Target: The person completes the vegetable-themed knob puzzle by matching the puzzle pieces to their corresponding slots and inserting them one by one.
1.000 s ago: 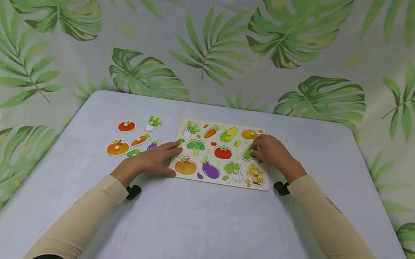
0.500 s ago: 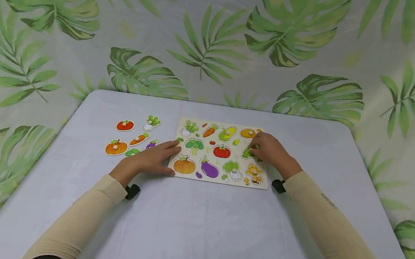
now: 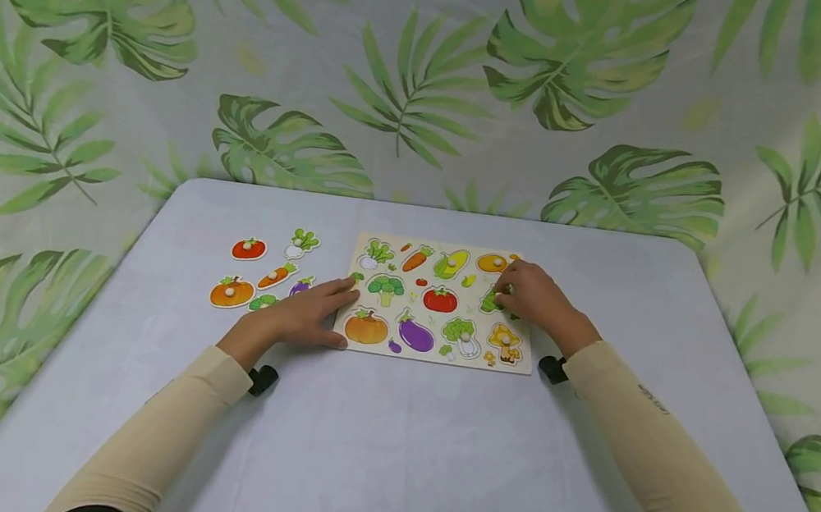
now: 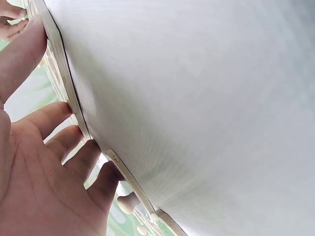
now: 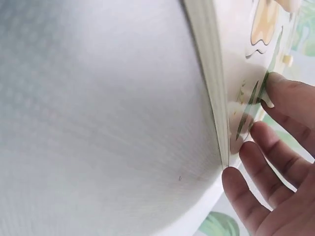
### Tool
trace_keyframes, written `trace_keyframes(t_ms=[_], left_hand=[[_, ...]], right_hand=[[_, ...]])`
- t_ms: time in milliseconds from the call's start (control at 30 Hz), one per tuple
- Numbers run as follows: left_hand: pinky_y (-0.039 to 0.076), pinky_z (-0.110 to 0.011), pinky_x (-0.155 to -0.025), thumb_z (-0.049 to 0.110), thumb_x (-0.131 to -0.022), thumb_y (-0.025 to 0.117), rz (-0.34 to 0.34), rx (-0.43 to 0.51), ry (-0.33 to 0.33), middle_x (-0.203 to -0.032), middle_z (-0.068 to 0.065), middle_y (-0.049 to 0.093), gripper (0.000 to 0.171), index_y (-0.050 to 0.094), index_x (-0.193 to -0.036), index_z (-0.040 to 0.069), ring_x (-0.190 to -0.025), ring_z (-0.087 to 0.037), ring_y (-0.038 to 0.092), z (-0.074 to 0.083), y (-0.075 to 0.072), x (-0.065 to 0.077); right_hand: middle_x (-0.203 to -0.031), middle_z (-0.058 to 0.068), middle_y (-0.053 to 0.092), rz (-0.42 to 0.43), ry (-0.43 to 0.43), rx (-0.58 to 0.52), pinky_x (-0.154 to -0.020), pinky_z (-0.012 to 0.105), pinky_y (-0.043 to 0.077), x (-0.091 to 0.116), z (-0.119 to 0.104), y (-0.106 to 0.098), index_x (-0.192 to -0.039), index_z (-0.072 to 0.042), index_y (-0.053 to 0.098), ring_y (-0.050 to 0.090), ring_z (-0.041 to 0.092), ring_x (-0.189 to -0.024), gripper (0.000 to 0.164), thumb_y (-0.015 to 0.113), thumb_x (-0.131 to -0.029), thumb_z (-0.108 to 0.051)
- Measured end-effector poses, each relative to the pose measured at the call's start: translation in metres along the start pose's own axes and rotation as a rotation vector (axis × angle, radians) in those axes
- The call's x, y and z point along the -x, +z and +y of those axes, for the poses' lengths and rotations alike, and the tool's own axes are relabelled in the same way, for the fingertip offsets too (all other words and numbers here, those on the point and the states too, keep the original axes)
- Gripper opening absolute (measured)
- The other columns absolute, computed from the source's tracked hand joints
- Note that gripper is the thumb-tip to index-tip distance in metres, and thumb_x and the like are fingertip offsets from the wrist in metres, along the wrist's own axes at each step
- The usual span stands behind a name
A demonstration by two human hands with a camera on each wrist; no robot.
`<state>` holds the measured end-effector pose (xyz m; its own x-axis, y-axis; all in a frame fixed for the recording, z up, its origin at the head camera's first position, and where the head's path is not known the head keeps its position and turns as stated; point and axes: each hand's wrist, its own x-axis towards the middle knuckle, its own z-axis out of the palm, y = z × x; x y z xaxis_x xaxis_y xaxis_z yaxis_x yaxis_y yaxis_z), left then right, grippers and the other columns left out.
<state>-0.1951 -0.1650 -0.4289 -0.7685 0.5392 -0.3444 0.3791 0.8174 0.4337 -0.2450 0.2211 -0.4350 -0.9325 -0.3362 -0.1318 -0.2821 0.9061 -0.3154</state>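
Note:
A cream vegetable puzzle board (image 3: 401, 352) lies on the white table. My left hand (image 3: 308, 312) rests along its left edge, fingers spread with tips on the board; in the left wrist view its fingertips (image 4: 63, 109) touch the edge. At the board's right side my right hand (image 3: 534, 301) pinches a green vegetable puzzle piece (image 3: 489, 303) by thumb and forefinger, mostly hidden by the hand. In the right wrist view this green piece (image 5: 266, 91) sits tilted, close over the board's face, while the other fingers are near the board's edge.
Left of the board lie loose knobbed pieces: a tomato (image 3: 249, 249), a radish (image 3: 303, 244), a carrot (image 3: 276, 276), a pumpkin (image 3: 232, 292), and an eggplant (image 3: 301, 285) partly behind my left hand. Corn (image 3: 451, 265), mushroom (image 3: 504, 343) and cabbage (image 3: 462, 338) pieces sit in the board.
Both hands keep their places on the board, the right still pinching the green piece. Only a slight shift of the whole head view shows.

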Motion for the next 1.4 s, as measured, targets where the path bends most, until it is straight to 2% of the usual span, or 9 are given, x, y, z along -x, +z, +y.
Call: trace_keyframes(t_ms=[300,500,633,800,967,1100,1200,1400], left_hand=[[0.025,-0.053,-0.124,0.040,-0.089,0.072,-0.004,0.009,0.022,-0.169,-0.007,0.011,0.086,0.027,-0.158,0.015,-0.155,-0.034,0.016,0.000,0.003,-0.002],[0.025,-0.052,-0.124,0.041,-0.089,0.072,0.008,-0.015,0.024,-0.169,-0.007,0.011,0.086,0.028,-0.158,0.015,-0.156,-0.033,0.016,-0.002,0.002,-0.003],[0.025,-0.053,-0.124,0.042,-0.089,0.072,0.005,-0.014,0.020,-0.169,-0.007,0.011,0.086,0.028,-0.158,0.015,-0.156,-0.033,0.015,-0.002,0.001,-0.002],[0.025,-0.053,-0.124,0.042,-0.088,0.073,0.008,-0.014,0.010,-0.169,-0.006,0.011,0.087,0.028,-0.158,0.016,-0.156,-0.033,0.015,-0.003,0.001,-0.001],[0.025,-0.053,-0.124,0.042,-0.088,0.073,0.010,-0.006,0.012,-0.169,-0.006,0.011,0.088,0.028,-0.158,0.016,-0.156,-0.033,0.015,-0.005,0.001,-0.001],[0.025,-0.053,-0.124,0.042,-0.088,0.073,0.013,-0.005,0.017,-0.169,-0.006,0.011,0.087,0.028,-0.158,0.017,-0.156,-0.033,0.015,-0.005,0.000,-0.001],[0.025,-0.053,-0.124,0.041,-0.088,0.073,0.014,0.000,0.018,-0.169,-0.006,0.011,0.087,0.027,-0.158,0.017,-0.156,-0.033,0.015,-0.005,0.000,-0.001],[0.025,-0.054,-0.124,0.040,-0.088,0.073,0.003,0.022,0.020,-0.169,-0.007,0.011,0.086,0.028,-0.158,0.016,-0.155,-0.034,0.016,-0.005,0.001,-0.002]], right_hand=[[-0.135,0.019,0.058,-0.069,-0.007,0.012,-0.113,0.055,0.040,0.016,0.005,-0.004,-0.124,-0.006,0.067,0.049,0.039,-0.131,0.037,0.069,-0.092,-0.025],[-0.139,0.023,0.055,-0.049,-0.035,-0.001,-0.113,0.058,0.039,0.039,0.013,-0.013,-0.132,-0.001,0.060,0.047,0.042,-0.133,0.047,0.068,-0.092,-0.024],[-0.147,0.026,0.045,-0.085,-0.026,-0.044,-0.113,0.062,0.036,0.054,0.020,-0.016,-0.142,-0.001,0.049,0.040,0.046,-0.137,0.064,0.073,-0.088,-0.026],[-0.154,0.027,0.036,-0.138,-0.090,-0.057,-0.112,0.068,0.031,0.066,0.027,-0.014,-0.146,-0.003,0.045,0.032,0.050,-0.140,0.085,0.083,-0.078,-0.036],[-0.159,0.025,0.027,-0.181,-0.116,-0.079,-0.111,0.071,0.030,0.069,0.026,-0.012,-0.148,-0.007,0.043,0.027,0.050,-0.143,0.093,0.086,-0.072,-0.042],[-0.162,0.022,0.024,-0.193,-0.124,-0.031,-0.109,0.071,0.031,0.067,0.024,-0.009,-0.150,-0.008,0.040,0.028,0.050,-0.142,0.096,0.085,-0.073,-0.044],[-0.163,0.019,0.023,-0.195,-0.109,0.008,-0.107,0.072,0.032,0.065,0.023,-0.007,-0.151,-0.008,0.038,0.028,0.048,-0.142,0.098,0.085,-0.074,-0.045],[-0.164,0.018,0.022,-0.224,-0.068,0.021,-0.107,0.074,0.032,0.065,0.021,-0.007,-0.153,-0.007,0.034,0.026,0.049,-0.143,0.102,0.085,-0.073,-0.046]])
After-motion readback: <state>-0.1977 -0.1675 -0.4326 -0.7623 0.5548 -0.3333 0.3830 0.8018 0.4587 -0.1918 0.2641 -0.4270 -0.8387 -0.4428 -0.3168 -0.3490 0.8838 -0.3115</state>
